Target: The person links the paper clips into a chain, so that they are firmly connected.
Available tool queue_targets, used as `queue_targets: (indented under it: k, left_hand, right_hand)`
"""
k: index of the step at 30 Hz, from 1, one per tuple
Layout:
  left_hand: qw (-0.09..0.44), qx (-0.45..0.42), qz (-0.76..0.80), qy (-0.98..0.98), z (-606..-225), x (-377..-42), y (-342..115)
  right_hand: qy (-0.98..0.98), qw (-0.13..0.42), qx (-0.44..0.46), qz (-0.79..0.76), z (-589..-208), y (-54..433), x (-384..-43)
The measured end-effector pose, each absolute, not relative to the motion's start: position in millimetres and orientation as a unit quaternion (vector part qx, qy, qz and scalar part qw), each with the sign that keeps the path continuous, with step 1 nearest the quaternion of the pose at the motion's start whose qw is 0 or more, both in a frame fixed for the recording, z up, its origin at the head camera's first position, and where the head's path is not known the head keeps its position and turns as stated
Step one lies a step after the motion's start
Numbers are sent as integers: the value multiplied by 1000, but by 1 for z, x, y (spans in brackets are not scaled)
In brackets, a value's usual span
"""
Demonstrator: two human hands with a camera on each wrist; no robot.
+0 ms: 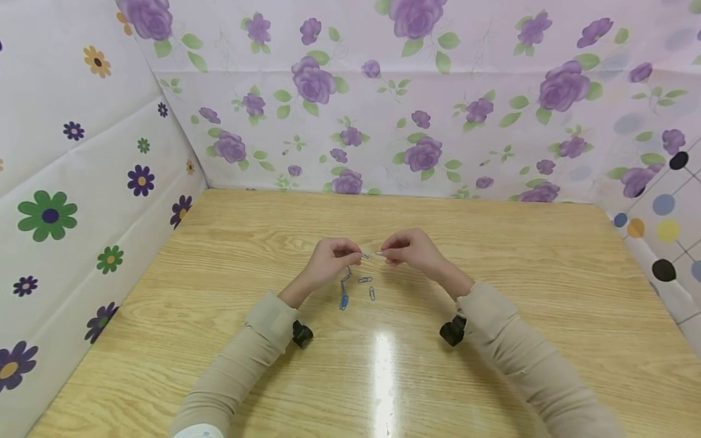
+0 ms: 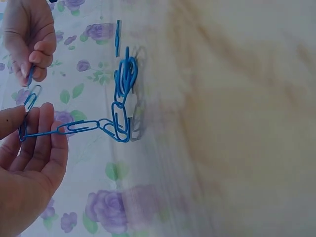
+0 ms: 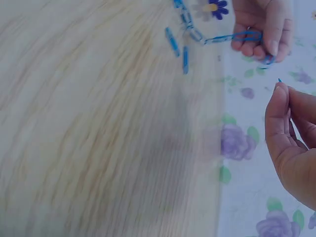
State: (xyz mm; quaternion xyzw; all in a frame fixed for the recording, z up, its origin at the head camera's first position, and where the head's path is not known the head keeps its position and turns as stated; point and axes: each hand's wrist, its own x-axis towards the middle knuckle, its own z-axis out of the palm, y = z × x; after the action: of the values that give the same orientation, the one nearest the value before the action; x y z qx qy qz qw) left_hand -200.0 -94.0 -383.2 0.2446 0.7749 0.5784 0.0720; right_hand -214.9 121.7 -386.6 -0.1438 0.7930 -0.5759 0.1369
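Note:
A chain of linked blue paper clips [image 2: 79, 127] runs from my left hand [image 1: 331, 261] down to the table, where its far end lies in a small heap [image 1: 344, 301]. Thumb and fingers of the left hand pinch the chain's end clip [image 2: 32, 97], which sticks out toward the other hand. My right hand [image 1: 413, 249] pinches a single paper clip [image 1: 379, 253] between thumb and forefinger; only its tip shows in the right wrist view. A small gap separates the two clips. Both hands are above the table, facing each other.
Two loose blue paper clips, one lying crosswise [image 1: 365, 280] and one lengthwise [image 1: 372, 294], are on the wooden table [image 1: 493, 340] just below the hands. Floral-patterned sheets [image 1: 378, 103] stand behind the table and along its sides. Each wrist carries a black camera [image 1: 453, 330].

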Motion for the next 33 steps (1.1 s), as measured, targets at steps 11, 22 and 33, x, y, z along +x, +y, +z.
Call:
queue_targets:
  k: [11, 22, 33]
  left_hand:
    - [77, 236, 579, 777, -388, -203, -93]
    - [81, 235, 567, 785, -377, -196, -91]
    - [84, 232, 571, 783, -378, -196, -91]
  right_hand:
    - [763, 151, -151, -610, -387, 108, -213]
    - [773, 129, -141, -605, -391, 103, -213]
    - [794, 86, -153, -582, -392, 99, -209]
